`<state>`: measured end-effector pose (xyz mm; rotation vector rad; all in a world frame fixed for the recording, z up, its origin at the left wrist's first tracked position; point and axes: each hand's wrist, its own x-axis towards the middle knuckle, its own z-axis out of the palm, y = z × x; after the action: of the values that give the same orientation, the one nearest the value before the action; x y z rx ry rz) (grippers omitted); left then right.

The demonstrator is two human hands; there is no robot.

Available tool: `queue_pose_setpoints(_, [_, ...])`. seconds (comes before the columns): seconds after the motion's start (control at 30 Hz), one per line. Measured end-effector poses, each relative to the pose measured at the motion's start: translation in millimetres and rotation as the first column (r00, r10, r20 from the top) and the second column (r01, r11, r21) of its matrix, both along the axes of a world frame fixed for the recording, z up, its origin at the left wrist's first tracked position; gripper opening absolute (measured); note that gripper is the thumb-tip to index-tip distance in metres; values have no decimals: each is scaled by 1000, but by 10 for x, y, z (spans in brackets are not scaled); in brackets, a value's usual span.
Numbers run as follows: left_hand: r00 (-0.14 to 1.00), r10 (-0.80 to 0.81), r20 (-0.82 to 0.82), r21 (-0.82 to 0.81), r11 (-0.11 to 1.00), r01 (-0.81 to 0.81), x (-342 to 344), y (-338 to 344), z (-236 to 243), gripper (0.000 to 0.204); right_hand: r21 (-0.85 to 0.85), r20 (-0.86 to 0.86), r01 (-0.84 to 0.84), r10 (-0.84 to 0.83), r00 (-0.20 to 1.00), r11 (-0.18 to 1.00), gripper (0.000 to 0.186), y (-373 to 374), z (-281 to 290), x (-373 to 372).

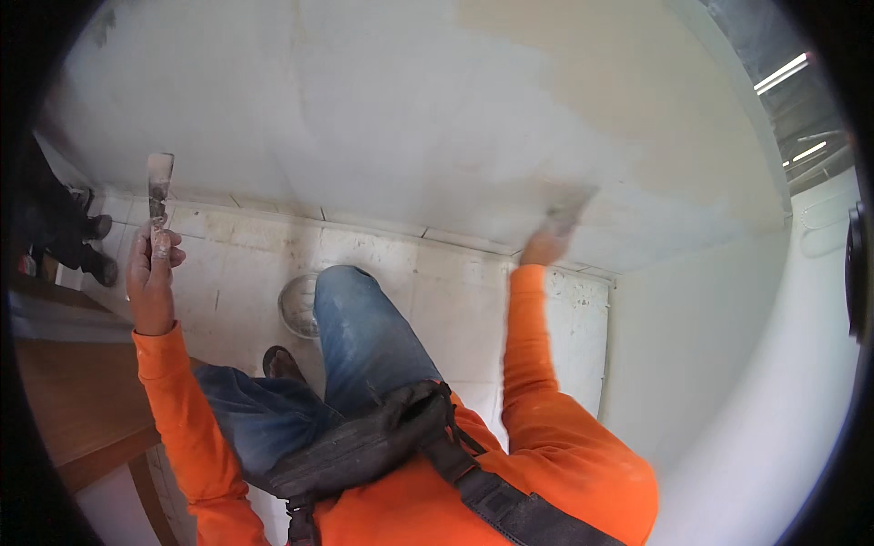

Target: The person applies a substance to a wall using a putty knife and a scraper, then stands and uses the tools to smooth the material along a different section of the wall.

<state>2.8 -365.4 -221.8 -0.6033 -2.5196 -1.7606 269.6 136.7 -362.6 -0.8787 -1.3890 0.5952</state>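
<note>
My left hand [150, 268] is raised at the left and grips a putty knife [159, 187] by its handle, blade pointing up and smeared with filler. My right hand [544, 244] reaches forward to the wall [382, 109] and presses a second, blurred spreading tool [569, 211] against it low down, near the floor line. Both arms wear orange sleeves. The wall is pale grey with a beige patch at the upper right.
A small round bucket [299, 305] stands on the white tiled floor [437, 282] by my blue-jeaned knee. Another person's dark shoes [91, 246] are at the far left. A wooden surface [73, 391] lies lower left, a white side wall [728, 364] at right.
</note>
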Motion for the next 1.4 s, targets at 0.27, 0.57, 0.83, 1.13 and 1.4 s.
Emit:
queue_pose_setpoints(0.27, [992, -128, 10, 62, 990, 127, -53, 36, 77, 26, -167, -31, -626, 630, 776, 762, 37, -1969, 440, -1508])
queue_pose_setpoints(0.57, [998, -60, 5, 41, 997, 60, 61, 120, 109, 28, -218, -287, -557, 493, 821, 801, 23, -968, 555, 89])
queue_pose_setpoints(0.83, [995, -95, -9, 70, 993, 95, 86, 94, 159, 28, 238, 135, -211, 183, 974, 948, 68, -411, 1008, -320])
queue_pose_setpoints(1.13, [991, -133, 0, 45, 990, 132, -109, 55, 36, 27, -62, 321, -428, 424, 847, 902, 51, -2424, 677, -2021])
queue_pose_setpoints(1.4, [997, -83, 9, 67, 994, 82, -61, 14, 15, 25, -107, 289, -78, 106, 951, 991, 53, -448, -14, 528])
